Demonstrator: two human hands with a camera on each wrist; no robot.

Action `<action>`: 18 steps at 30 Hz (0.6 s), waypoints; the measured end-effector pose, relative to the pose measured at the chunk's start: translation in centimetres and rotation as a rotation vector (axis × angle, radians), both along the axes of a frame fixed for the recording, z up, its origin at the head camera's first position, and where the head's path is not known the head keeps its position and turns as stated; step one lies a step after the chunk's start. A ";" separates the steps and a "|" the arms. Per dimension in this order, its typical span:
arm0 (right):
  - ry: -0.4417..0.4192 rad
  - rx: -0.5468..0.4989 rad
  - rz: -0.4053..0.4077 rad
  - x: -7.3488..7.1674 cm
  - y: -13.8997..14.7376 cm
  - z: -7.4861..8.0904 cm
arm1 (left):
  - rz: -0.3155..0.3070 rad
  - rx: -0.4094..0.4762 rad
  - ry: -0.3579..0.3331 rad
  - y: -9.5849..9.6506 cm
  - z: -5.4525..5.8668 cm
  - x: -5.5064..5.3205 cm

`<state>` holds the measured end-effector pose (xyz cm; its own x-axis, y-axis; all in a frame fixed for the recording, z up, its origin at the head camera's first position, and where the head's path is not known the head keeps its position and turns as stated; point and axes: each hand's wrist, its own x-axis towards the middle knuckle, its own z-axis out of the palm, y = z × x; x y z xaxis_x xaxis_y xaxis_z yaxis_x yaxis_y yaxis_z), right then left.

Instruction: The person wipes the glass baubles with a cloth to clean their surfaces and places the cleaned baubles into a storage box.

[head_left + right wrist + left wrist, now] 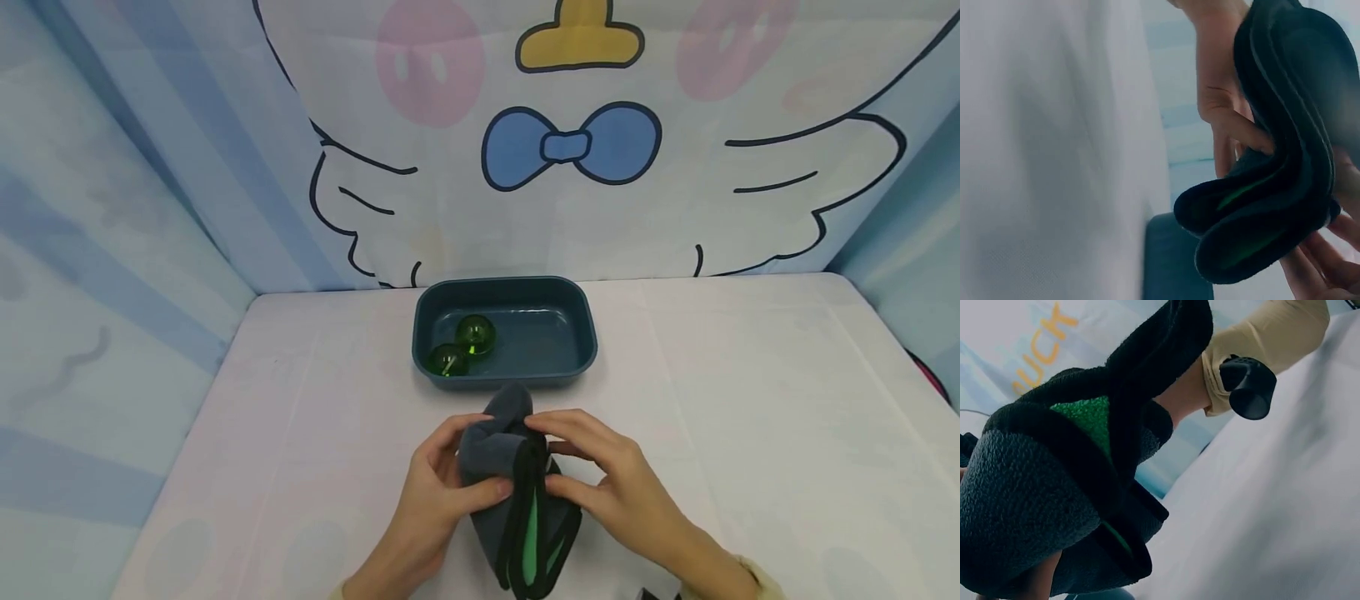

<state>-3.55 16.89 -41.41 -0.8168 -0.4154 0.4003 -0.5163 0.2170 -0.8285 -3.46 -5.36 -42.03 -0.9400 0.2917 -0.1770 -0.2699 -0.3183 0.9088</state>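
A thick folded cloth (pixel 487 454), grey-blue with black edging and green on its inner side, is held upright over the table, just in front of the tray. My left hand (pixel 427 504) grips its left side, with the thumb lying across the front. On the other side my right hand (pixel 633 483) pinches the cloth's edge between thumb and fingers. The left wrist view shows the cloth (pixel 1029 494) close up, its folds hiding most of the left hand. In the right wrist view, layered folds of the cloth (pixel 1297 125) hang between both hands.
Behind the cloth stands a dark teal tray (pixel 536 333), holding two transparent green balls (pixel 476 333) at its left end. The white table (pixel 750 417) meets a printed curtain (pixel 450 200) at the back. A small dark object (pixel 647 594) shows near the right wrist.
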 end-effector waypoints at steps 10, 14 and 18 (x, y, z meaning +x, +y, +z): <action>-0.215 -0.010 0.022 -0.5 0.6 0.1 | -0.007 -0.011 -0.017 0.1 0.1 0.0; -0.104 0.012 -0.010 -0.2 0.6 0.0 | 0.005 -0.004 -0.004 0.3 0.0 -0.1; 0.003 0.040 -0.012 0.0 0.3 -0.2 | 0.011 -0.008 0.014 0.3 0.0 -0.1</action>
<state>-3.55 17.18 -41.61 -0.8205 -0.4214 0.3862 -0.5163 0.2564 -0.8171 -3.59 -5.02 -42.08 -0.9455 0.2801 -0.1662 -0.2538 -0.3138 0.9149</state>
